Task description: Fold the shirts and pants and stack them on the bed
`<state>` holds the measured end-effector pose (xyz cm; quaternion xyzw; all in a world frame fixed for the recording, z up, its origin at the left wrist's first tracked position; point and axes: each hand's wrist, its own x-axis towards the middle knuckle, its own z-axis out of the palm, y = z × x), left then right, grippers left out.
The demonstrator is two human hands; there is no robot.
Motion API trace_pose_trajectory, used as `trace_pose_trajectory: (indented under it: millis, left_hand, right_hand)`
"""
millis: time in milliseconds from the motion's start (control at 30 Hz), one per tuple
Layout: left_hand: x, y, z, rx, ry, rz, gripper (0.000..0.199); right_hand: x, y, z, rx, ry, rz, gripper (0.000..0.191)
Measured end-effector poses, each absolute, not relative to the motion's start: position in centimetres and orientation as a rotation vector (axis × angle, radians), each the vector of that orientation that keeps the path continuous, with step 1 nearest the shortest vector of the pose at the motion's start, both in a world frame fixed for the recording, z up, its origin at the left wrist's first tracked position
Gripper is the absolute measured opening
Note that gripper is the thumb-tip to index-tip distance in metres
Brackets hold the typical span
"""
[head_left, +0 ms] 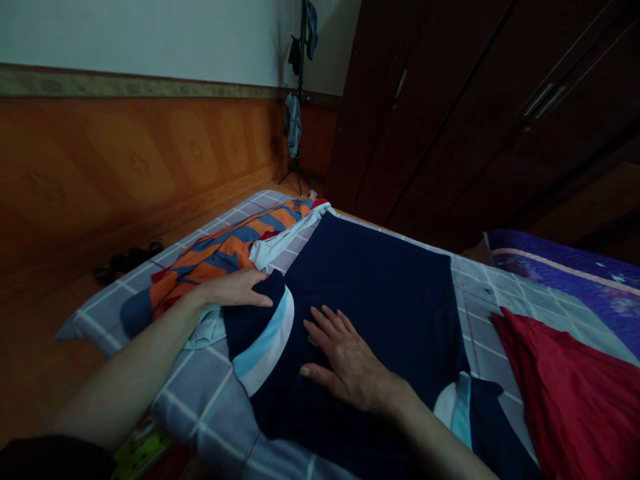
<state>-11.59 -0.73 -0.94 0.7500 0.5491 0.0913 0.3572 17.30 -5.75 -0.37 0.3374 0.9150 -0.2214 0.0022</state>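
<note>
Grey checked bedcover (210, 393) carries a navy short-sleeved shirt (370, 300), lying spread flat, no folds made; orange-striped garment (220, 250) sits bunched beyond it, red cloth (560, 393) to the right. Right hand (345, 360): grip apart, palm flat on the shirt. Left hand (233, 288): draped over the shirt's sleeve (255, 320), clamping cannot be confirmed

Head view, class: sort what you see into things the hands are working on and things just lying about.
In use: left hand, right hand, navy shirt with pale blue and white sleeve bands.

Lying about: orange-and-blue striped garment, crumpled red cloth, grey checked cover, purple patterned quilt, dark footwear.
</note>
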Motion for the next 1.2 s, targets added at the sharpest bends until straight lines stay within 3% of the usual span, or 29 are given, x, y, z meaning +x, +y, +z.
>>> trace_pose_trajectory:
  millis: [367,667,800,967,1200]
  left_hand:
    - [-13.0,-0.9,-0.4,1.639,1.218,0.369,0.024]
    - [-12.6,-1.2,0.0,1.403,1.089,0.525,0.031]
    - [-11.2,-1.9,0.7,1.337,1.012,0.57,0.045]
    - [-9.6,-3.1,1.3,1.345,0.793,0.348,0.07]
    - [-9.1,-2.5,-0.2,1.468,0.898,0.36,0.033]
  right_hand:
    - [16.0,-7.5,-0.3,0.752,2.872,-0.826,0.068]
    - [15.0,-7.9,-1.5,0.653,2.923,-0.884,0.075]
    - [14.6,-7.8,-1.6,0.599,2.948,-0.84,0.073]
    - [14.5,-7.7,-1.5,0.588,2.958,-0.832,0.068]
    - [14.5,-8.0,-1.4,0.638,2.982,-0.843,0.055]
